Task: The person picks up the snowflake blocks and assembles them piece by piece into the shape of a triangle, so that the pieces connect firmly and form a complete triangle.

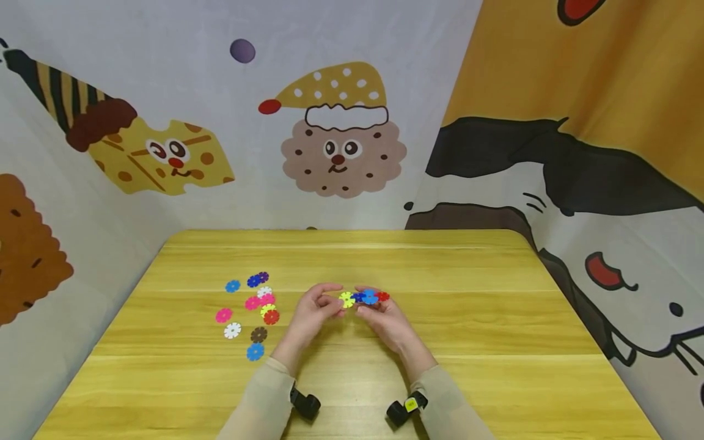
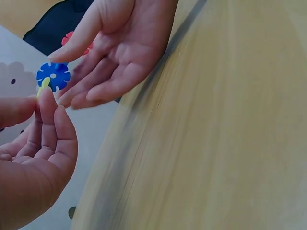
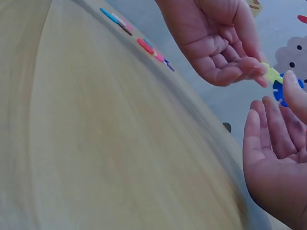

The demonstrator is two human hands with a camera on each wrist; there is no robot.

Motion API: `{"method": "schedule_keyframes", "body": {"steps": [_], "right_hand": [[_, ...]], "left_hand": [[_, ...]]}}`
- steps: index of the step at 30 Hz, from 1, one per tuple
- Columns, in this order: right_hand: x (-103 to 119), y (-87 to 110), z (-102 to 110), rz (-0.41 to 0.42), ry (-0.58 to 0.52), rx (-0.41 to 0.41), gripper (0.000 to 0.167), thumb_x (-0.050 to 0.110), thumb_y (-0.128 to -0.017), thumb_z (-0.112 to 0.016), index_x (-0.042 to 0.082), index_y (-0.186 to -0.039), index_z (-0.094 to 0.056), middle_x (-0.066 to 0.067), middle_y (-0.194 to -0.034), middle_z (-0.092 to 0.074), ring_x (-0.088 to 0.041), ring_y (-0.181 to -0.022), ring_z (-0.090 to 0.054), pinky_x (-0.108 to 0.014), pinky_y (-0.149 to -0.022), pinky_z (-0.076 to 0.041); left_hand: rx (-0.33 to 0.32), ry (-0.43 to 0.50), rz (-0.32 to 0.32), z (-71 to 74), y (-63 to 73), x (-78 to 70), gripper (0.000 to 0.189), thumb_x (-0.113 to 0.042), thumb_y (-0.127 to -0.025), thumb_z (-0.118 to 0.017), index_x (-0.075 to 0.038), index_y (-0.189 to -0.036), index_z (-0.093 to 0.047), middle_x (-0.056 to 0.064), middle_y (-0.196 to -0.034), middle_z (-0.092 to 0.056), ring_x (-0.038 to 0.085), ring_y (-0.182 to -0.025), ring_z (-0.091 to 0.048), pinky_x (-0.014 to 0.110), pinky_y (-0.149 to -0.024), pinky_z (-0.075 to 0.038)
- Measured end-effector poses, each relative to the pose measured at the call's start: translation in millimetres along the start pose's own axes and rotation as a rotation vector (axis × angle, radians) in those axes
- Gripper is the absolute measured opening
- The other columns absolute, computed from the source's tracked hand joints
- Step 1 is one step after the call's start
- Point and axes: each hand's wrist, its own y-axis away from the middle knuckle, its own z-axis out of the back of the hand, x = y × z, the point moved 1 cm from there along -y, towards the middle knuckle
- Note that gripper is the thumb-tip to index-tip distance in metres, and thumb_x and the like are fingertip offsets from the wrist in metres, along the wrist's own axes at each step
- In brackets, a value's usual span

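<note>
Head view: a short row of flower pieces (image 1: 359,297) is up in two hands

Four pieces look joined: a yellow one (image 1: 347,299), a dark blue one (image 1: 359,297), a light blue one (image 1: 370,297) and a red one (image 1: 382,296) at the end. The row is up above the table (image 1: 495,318), between the hands. From the left wrist, the yellow piece is seen edge-on, right up against a blue one. It is hard to tell if it is pushed all the way in.

The left hand (image 1: 313,313) pinches the yellow piece between thumb and finger. The right hand (image 1: 389,321) holds the blue part, with its thumb in front and fingers behind. Some of its other fingers stick out straight.

So a small bit looks done, with four pieces in the row. About twelve loose pieces (image 1: 259,334) lie to the left of the hands, not in the row. They are pink, white, blue, purple, yellow, red and brown. Some overlap, and it is hard to say if any of those are joined.

No box or cup shows. The loose pieces lie right on the wood. Behind the table hangs a cloth (image 1: 242,110) with funny food faces.
</note>
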Motion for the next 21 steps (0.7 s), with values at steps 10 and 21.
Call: {"method": "schedule_keyframes", "body": {"steps": [10,21], "right_hand": [[0,-0.9,-4,0.013,-0.14,0.057,0.026,-0.006,-0.098,-0.054,0.009,-0.116,-0.066,-0.005,-0.116,-0.066,-0.018,-0.108,-0.062,-0.029,-0.101,-0.046],[4,1.5,-3,-0.049,-0.203,-0.016,0.027,-0.009,-0.099,-0.048,0.004,-0.118,-0.062,-0.005,-0.116,-0.067,-0.016,-0.107,-0.063,-0.032,-0.104,-0.044]], "left_hand": [[0.045,0.02,0.026,-9.0,1.4,1.7,0.035,0.007,-0.092,-0.063,0.011,-0.125,-0.053,0.016,-0.087,-0.069,0.014,-0.068,-0.066,0.038,-0.075,-0.058],[0.068,-0.119,0.013,17.6,8.7,-1.5,0.037,-0.001,-0.093,-0.066,0.011,-0.127,-0.054,0.018,-0.092,-0.069,0.029,-0.084,-0.07,0.039,-0.081,-0.058]]}}
